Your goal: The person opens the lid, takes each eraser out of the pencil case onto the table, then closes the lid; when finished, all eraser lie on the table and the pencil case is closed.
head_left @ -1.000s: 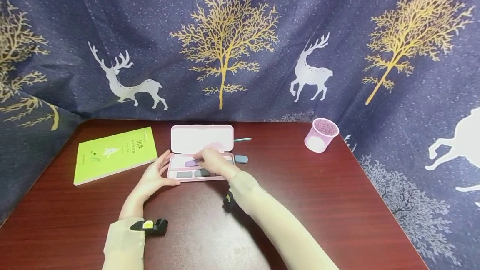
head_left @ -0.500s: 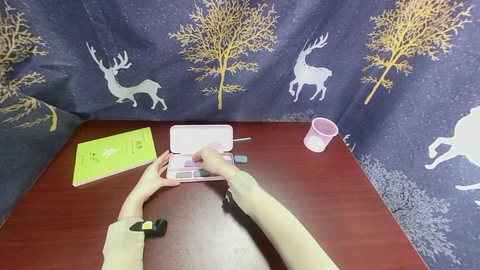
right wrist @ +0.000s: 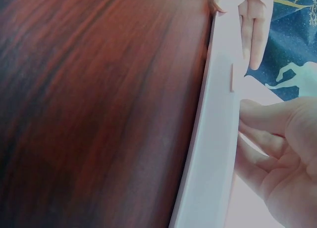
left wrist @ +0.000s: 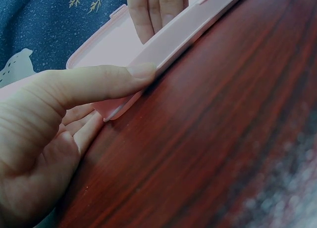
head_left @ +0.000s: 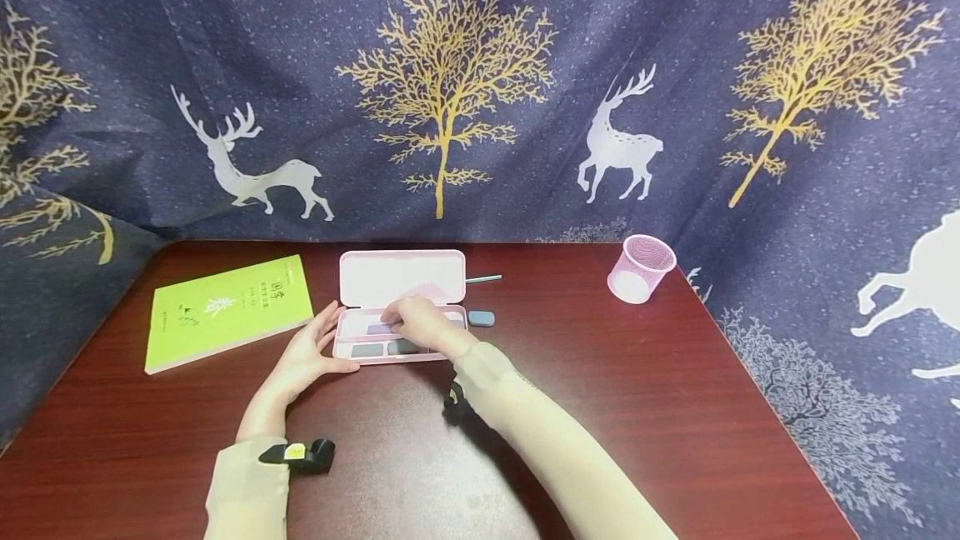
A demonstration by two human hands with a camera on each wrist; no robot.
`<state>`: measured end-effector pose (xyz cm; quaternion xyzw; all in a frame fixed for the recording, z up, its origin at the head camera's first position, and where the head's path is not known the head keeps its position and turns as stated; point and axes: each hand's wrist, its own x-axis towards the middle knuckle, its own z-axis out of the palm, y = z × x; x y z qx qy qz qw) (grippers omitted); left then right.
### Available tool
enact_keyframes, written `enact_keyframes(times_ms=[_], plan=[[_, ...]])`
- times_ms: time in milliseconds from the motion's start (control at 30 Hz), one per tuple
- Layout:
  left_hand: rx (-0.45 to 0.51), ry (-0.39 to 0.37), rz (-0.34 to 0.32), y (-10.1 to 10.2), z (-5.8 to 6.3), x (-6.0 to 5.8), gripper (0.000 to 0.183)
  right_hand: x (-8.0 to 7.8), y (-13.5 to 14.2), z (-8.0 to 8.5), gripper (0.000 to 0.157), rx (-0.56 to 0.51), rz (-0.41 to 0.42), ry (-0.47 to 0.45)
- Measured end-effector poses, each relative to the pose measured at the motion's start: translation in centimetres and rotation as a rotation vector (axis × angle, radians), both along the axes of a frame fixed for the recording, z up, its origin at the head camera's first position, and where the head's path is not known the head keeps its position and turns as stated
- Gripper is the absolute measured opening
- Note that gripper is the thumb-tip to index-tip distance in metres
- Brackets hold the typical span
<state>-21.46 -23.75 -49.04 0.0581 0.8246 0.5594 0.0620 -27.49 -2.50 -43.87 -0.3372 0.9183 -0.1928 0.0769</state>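
Note:
A pink pencil case (head_left: 402, 277) lies with its lid raised in the head view, near the table's far side. My left hand (head_left: 302, 359) holds its left end, the thumb (left wrist: 111, 82) against the front wall and the fingers around the end. Inside the back compartment, my right hand (head_left: 425, 325) has curled fingers on a flat purple piece (head_left: 378, 329); its kind is unclear. In the right wrist view the case wall (right wrist: 210, 129) hides those fingertips. Dark grey flat blocks (head_left: 367, 350) sit in the front compartment.
Right of the case lie a blue-grey eraser-like block (head_left: 482, 319) and a thin teal stick (head_left: 483, 279), partly hidden by the lid. A green book (head_left: 228, 311) lies at left. A pink mesh cup (head_left: 641, 269) stands at the far right, before the patterned cloth (head_left: 525, 165).
The purple piece, tilted a second ago, now lies flatter and slightly to the left inside the case. My right hand has shifted very slightly; the left hand keeps its hold.

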Motion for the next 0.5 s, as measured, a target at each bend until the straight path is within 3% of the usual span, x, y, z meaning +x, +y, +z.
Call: enact_keyframes(times_ms=[500], plan=[[-0.003, -0.001, 0.003, 0.02, 0.04, 0.06, 0.115, 0.12, -0.15, 0.02, 0.024, 0.002, 0.020, 0.011]])
